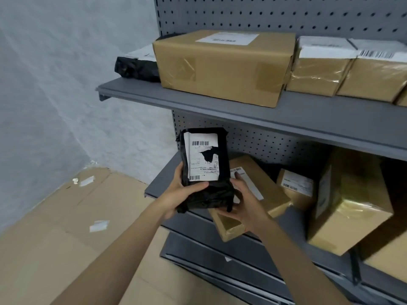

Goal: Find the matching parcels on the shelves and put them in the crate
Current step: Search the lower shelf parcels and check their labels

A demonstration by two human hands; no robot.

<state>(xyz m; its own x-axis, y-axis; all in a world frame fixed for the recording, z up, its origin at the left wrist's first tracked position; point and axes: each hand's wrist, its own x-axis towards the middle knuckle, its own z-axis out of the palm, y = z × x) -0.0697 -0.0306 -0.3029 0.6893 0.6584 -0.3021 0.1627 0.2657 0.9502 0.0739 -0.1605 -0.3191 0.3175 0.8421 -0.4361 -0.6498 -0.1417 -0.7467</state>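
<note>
Head view: left hand (185, 194) and right hand (243, 205) clasp a black parcel (207, 170) before the lower shelf (160, 179), cardboard boxes (259, 188) crowding behind; floor (66, 216) leftward lies open.

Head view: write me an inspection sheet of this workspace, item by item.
Surface: grey metal shelves on pegboard backing.
Job's things: black parcel, label torn, held upright in front of the lower shelf; large brown box and another black bag on the upper shelf; crate not seen.
Clutter: paper scraps on flattened floor cardboard.
Grippers: left hand and right hand both grip the parcel.
Cables: nothing seen.
Surroundings: pale wall.
</note>
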